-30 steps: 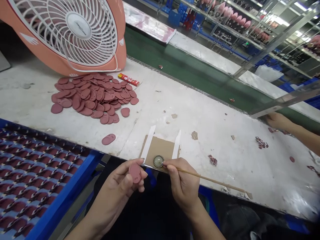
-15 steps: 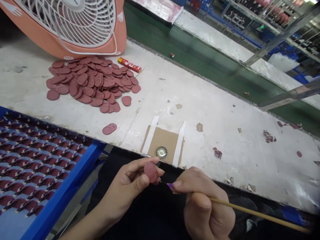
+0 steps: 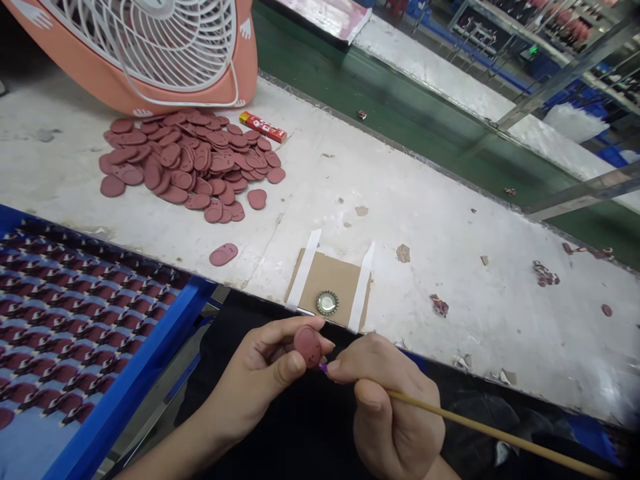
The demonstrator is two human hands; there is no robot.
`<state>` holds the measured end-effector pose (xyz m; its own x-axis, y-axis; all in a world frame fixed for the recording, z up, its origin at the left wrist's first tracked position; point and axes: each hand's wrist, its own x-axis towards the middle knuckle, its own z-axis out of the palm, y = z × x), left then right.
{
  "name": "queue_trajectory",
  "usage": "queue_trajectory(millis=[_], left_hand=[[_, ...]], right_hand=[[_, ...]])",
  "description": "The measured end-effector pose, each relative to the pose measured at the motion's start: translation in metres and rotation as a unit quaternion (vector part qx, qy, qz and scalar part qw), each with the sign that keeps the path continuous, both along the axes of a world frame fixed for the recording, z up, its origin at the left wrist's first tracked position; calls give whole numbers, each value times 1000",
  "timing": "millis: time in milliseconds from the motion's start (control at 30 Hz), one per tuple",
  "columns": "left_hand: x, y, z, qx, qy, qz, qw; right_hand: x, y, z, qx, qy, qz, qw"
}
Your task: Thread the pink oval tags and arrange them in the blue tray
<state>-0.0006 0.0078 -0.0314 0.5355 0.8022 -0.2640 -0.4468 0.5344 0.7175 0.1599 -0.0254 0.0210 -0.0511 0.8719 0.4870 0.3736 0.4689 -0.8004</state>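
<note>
A: Change?
B: The brush [image 3: 475, 421] is off the bottle cap [image 3: 327, 303], now by the disc [image 3: 305, 341]; dabbing seems near
A: Fingers?
B: Left hand [image 3: 255, 373] pinches disc over lap [image 3: 270, 437]; right hand [image 3: 400, 393] grips brush

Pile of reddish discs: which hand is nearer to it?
Left. In the picture, the left hand is below and right of the pile; the right hand is farther right.

– Can you read anything on the small red box [image 3: 263, 127] beyond the left hand [image 3: 265, 363]?
– No. It lies on the desk [image 3: 440, 233] with pale print, too small to make out.
– And the fan [image 3: 175, 57], farther off and more to the left of that hand?
– Nothing legible there; only part of its hub [image 3: 157, 6] shows.
</note>
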Motion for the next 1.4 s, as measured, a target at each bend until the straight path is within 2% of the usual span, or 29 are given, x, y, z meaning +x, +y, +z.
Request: queue_trajectory(millis=[67,133,267,433,700,833,967,1100,1233,1400], left_hand=[[-1,-1,-1,-2,4,-1,1000],[-1,0,-1,-6,16,8,1000],[0,3,-2,-18,42,42,998],[-2,4,-5,-14,45,40,998],[0,5,-5,-19,44,50,998],[-1,5,-4,-30,46,56,997],[0,4,0,-39,50,69,996],[0,4,0,-32,46,57,997],[-1,3,-3,-14,37,32,999],[-2,3,-5,-5,32,26,999]], right_hand=[[1,0,-3,0,17,-4,1000],[3,1,-10,11,33,-39,999],[13,11,-29,4,-31,-125,992],[19,23,-43,-5,-102,-132,986],[19,26,-47,-2,-122,-133,984],[17,25,-44,-16,-80,-132,988],[12,16,-30,-24,1,-133,991],[6,7,-16,-8,86,-89,992],[4,5,-11,-19,64,-40,997],[3,7,-11,-29,31,-28,999]])
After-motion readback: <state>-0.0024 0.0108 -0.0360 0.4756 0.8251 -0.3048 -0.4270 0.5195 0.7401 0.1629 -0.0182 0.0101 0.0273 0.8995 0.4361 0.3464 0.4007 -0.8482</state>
